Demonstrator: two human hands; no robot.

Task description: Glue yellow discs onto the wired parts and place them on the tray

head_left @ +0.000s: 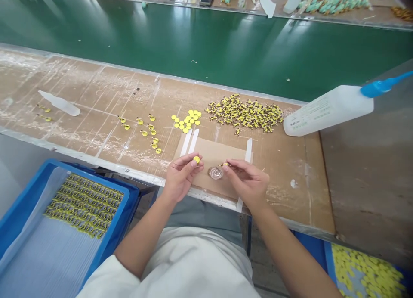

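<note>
Yellow round disc (196, 159) is pinched tight in my left grip (182, 178), and a small yellow-and-black piece (224, 164) in my right grip (247, 182), above a round glass dish (215, 173). A big heap of loose yellow-and-black pieces (245, 113) is left on the brown bench (80, 87); a blue tray (125, 199) holds neat rows.

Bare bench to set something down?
Bare board lies right of the cardboard sheet, below the blue-nozzled bottle, and between the small plastic bottle and the scattered yellow parts. Crowded: the yellow discs, the yellow-and-black pile, and around the left hand and right hand.
</note>
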